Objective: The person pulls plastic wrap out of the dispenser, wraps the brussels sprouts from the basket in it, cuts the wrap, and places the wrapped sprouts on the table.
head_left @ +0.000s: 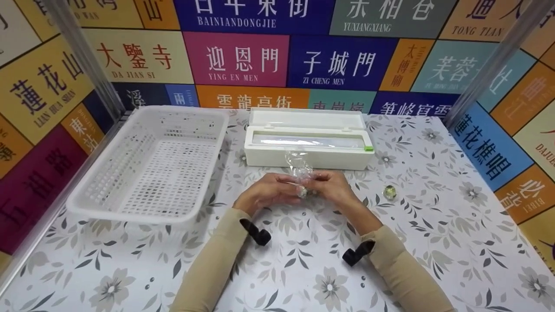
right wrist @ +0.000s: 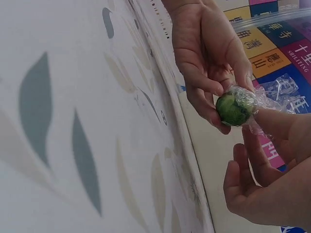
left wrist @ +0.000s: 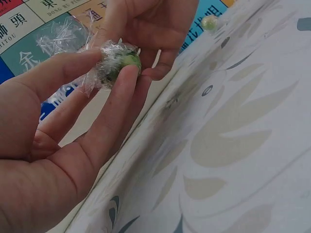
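Observation:
In front of the white box, both hands hold a small round green piece of produce with cling film bunched about it; its exact kind is unclear. My left hand pinches it between thumb and fingertips, as the left wrist view shows. Close against it, my right hand pinches the film where it gathers at the produce's side. Loose film sticks up above the fingers, towards the box. To the right lies a second small yellow-green ball, shiny as if wrapped.
A white perforated basket stands on the left of the flower-patterned tablecloth. Behind the hands sits a white cling film dispenser box, its lid raised and a green slider at its right end. Sign-printed panels enclose the table.

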A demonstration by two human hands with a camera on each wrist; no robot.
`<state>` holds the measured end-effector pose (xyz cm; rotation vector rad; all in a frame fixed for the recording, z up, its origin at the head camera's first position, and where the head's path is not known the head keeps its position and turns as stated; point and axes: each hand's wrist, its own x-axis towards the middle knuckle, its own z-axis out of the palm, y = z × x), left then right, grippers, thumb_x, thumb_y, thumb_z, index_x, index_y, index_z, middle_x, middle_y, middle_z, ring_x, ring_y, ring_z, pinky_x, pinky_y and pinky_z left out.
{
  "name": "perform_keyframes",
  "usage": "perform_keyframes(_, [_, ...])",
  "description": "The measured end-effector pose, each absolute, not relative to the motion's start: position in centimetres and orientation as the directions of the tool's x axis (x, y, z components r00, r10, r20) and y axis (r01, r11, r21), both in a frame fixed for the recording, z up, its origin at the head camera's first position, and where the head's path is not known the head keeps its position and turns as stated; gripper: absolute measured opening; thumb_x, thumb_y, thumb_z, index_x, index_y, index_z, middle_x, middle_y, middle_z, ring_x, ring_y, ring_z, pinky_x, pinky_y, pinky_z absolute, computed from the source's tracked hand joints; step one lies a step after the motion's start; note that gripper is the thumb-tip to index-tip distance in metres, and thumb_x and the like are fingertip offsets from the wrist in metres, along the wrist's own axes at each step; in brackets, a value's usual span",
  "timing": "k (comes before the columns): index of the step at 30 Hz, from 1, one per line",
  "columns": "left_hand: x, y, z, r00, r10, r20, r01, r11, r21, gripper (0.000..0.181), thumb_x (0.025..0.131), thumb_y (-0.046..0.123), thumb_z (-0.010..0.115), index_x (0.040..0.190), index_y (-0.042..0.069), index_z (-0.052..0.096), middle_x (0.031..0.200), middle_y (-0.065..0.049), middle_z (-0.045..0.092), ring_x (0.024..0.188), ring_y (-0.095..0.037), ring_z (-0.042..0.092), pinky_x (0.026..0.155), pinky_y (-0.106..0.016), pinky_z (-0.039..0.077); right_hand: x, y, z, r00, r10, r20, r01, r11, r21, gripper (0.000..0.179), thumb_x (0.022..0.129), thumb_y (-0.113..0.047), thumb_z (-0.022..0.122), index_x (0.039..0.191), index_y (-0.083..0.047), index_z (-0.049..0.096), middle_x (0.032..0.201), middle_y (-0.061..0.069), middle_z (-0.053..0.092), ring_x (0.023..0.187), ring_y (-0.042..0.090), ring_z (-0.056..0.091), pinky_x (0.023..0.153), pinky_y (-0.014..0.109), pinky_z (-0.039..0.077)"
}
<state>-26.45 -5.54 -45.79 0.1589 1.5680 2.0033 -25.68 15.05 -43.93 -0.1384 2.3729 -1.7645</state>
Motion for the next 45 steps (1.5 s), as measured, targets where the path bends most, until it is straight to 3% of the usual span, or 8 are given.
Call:
perform_keyframes(7, [-26.75,-5.77,-45.76,-0.854,0.452,-0.258,-0.367,-0.172,0.914,0.034,0.092,-0.004,0.064,0.127,-0.006,0.062,0.120,-0.021,0.071,0.094,-0.023,0.074,0.091,-0.036,0.062,-25.54,15.18,-43.41,-0.972,-0.233,-0.012,-0.057,0.283,-0.957,0.029,0.086,-0.007,0.073,0.113,0.001,0.073,0.106,0.007,0.076,0.081,0.012,0.070,0.072,0.029,0.063])
perform_keyframes(14, [-26.83,-5.91,-45.90,-0.883,0.410,-0.228,-0.332,-0.202,0.921,0.034,0.095,-0.004,0.060,0.129,-0.007,0.061,0.124,-0.025,0.068,0.096,-0.026,0.075,0.090,-0.039,0.062,-25.50,15.20,-43.48,-0.953,-0.292,0.075,-0.171,0.318,-0.933,0.032,0.081,0.001,0.075,0.113,0.003,0.073,0.125,0.020,0.067,0.085,0.022,0.071,0.071,0.034,0.065])
perform_keyframes(17, [-26.78,-5.98,-46.14,-0.882,0.419,-0.216,-0.322,-0.202,0.925,0.035,0.096,-0.005,0.059,0.131,-0.009,0.059,0.122,-0.027,0.068,0.096,-0.026,0.075,0.090,-0.038,0.063,-25.50,15.23,-43.64,-0.947,-0.299,0.122,-0.222,0.329,-0.918,0.032,0.079,0.004,0.076,0.110,0.004,0.074,0.125,0.023,0.067,0.089,0.020,0.070,0.073,0.037,0.065])
perform_keyframes(26, [-26.87,-6.40,-46.00,-0.840,0.496,-0.221,-0.375,-0.235,0.897,0.033,0.102,0.002,0.046,0.132,-0.010,0.055,0.118,-0.024,0.070,0.097,-0.027,0.075,0.095,-0.040,0.061,-25.39,15.36,-43.49,-0.957,-0.276,0.092,-0.179,0.310,-0.934,0.030,0.079,0.008,0.073,0.109,0.007,0.073,0.121,0.025,0.067,0.076,0.021,0.071,0.072,0.044,0.065])
perform_keyframes(33, [-26.82,-6.13,-45.69,-0.854,0.453,-0.255,-0.403,-0.267,0.875,0.036,0.105,0.019,0.052,0.127,-0.009,0.058,0.108,-0.024,0.073,0.087,-0.026,0.076,0.087,-0.037,0.063,-25.36,15.21,-43.59,-0.955,-0.249,0.162,-0.232,0.287,-0.929,0.032,0.075,0.010,0.075,0.108,0.008,0.073,0.116,0.024,0.068,0.087,0.013,0.066,0.068,0.016,0.059])
perform_keyframes(38, [-26.81,-6.10,-45.78,-0.862,0.438,-0.256,-0.399,-0.271,0.876,0.036,0.105,0.014,0.051,0.128,-0.012,0.057,0.105,-0.022,0.074,0.086,-0.025,0.076,0.087,-0.035,0.063,-25.34,15.12,-43.76,-0.950,-0.256,0.176,-0.230,0.197,-0.953,0.033,0.074,0.016,0.072,0.106,0.010,0.072,0.114,0.024,0.067,0.085,0.011,0.066,0.066,0.019,0.061])
perform_keyframes(45, [-26.78,-6.33,-46.10,-0.860,0.459,-0.223,-0.370,-0.259,0.892,0.032,0.102,0.002,0.051,0.129,-0.015,0.055,0.110,-0.023,0.072,0.094,-0.028,0.075,0.092,-0.039,0.061,-25.49,15.33,-43.87,-0.935,-0.305,0.180,-0.272,0.296,-0.916,0.021,0.079,0.011,0.072,0.098,0.006,0.076,0.105,0.018,0.070,0.088,0.008,0.063,0.071,0.022,0.062])
